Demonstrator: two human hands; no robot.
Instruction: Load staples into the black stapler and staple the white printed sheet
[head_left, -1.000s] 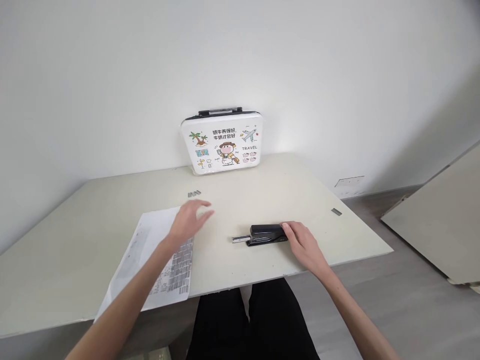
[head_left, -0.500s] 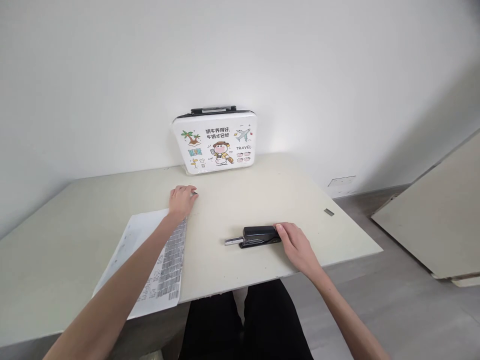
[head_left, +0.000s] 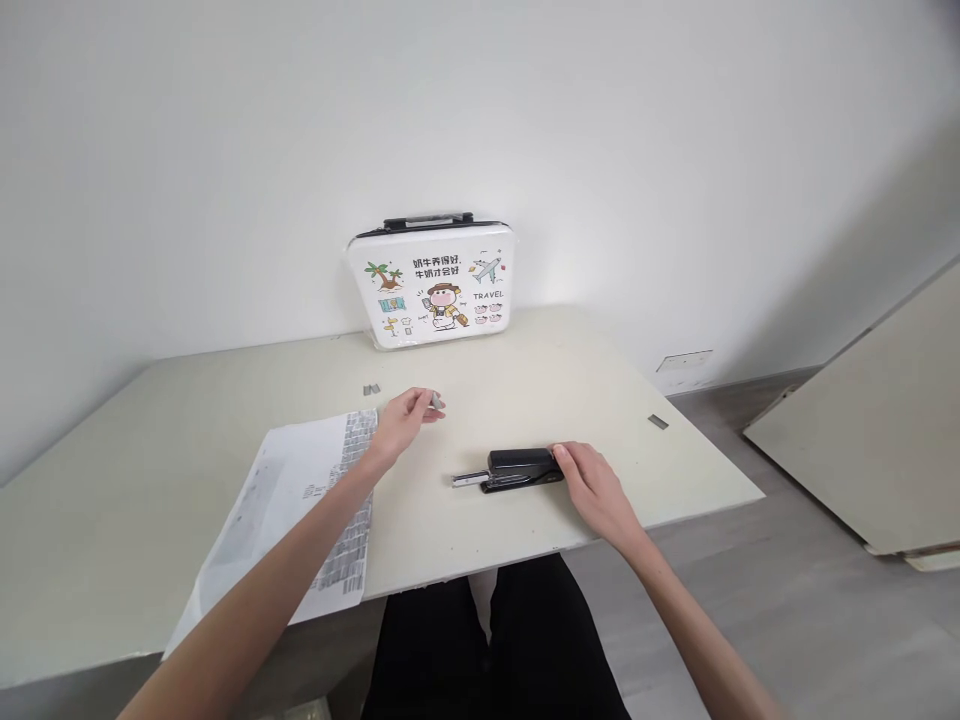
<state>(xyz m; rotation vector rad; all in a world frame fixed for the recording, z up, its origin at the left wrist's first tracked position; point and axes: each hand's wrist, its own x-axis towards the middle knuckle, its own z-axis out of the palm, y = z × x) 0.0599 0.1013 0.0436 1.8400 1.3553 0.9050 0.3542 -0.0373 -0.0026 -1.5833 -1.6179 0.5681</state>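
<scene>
Between the thumb and fingers of my left hand (head_left: 401, 424) is a small grey strip of staples (head_left: 436, 401), held just above the tabletop. A black stapler (head_left: 521, 460) lies on its base in front of me, with its metal magazine end (head_left: 470, 480) sticking out to the left. My right hand (head_left: 596, 488) grips the stapler's rear end, thumb on top; its other fingers are mostly hidden. Short pieces of staple strip (head_left: 371, 389) rest on the table behind my left hand. Another staple strip (head_left: 658, 422) lies near the right edge.
Printed paper sheets (head_left: 300, 470) lie under my left forearm, reaching the front edge of the pale table (head_left: 660, 490). A white cartoon-printed case (head_left: 439, 285) with a black handle stands against the wall. A pale panel (head_left: 870, 430) leans at the right.
My left hand has lifted from the staple pieces and come right and nearer to the stapler, carrying a strip of staples. My right hand and the stapler stay nearly in place.
</scene>
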